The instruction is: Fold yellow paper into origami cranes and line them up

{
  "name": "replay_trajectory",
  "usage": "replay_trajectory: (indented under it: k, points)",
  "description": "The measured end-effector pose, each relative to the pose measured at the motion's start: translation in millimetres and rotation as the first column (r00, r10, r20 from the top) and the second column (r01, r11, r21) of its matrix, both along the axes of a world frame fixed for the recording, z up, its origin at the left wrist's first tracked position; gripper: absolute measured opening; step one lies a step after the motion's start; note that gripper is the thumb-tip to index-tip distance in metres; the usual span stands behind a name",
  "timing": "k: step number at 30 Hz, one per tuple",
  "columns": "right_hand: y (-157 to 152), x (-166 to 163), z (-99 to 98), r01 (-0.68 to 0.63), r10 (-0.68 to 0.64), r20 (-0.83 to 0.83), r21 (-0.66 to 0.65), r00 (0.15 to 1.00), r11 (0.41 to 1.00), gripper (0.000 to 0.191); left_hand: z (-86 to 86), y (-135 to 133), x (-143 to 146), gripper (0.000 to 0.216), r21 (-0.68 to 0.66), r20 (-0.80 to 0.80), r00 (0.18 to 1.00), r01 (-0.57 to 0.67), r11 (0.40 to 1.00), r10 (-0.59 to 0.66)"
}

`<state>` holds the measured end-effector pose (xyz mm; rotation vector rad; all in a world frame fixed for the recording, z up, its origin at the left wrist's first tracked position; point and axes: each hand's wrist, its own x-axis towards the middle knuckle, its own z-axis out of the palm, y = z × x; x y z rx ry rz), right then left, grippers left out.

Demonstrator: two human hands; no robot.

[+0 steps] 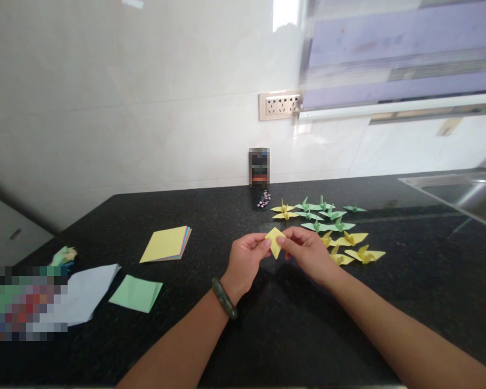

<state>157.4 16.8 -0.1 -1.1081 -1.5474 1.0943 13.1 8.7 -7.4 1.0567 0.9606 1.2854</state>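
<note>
Pinching a yellow origami diamond [275, 241] at opposite sides with left hand [245, 263] and right hand [309, 254], seemingly mid-fold; likely needing edges aligned next, then creased firmly.

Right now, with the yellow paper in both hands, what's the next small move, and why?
Probably crease its edges flat with the thumbs. The left hand and right hand already pinch the folded yellow paper from opposite sides, and it is a small diamond, without the spread wings of the folded paper birds beyond the right hand.
</note>
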Motion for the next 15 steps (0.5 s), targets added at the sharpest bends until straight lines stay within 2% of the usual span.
replay_trajectory:
  k: [7, 15]
  points:
    - [-0.8, -5.2, -2.6, 0.005, -0.002, -0.101, 0.027, 0.995, 1.0, 0.024, 1.7, -0.4, 1.5, 0.02, -0.027, 0.046, 0.998, -0.031, 0.999, 0.033]
    - [0.1, -0.8, -2.6, -0.063, 0.053, -0.19, -0.045, 0.98, 0.997, 0.021, 5.4, -4.1, 3.5, 0.017, 0.014, 0.073, 0.997, -0.011, 1.0, 0.01]
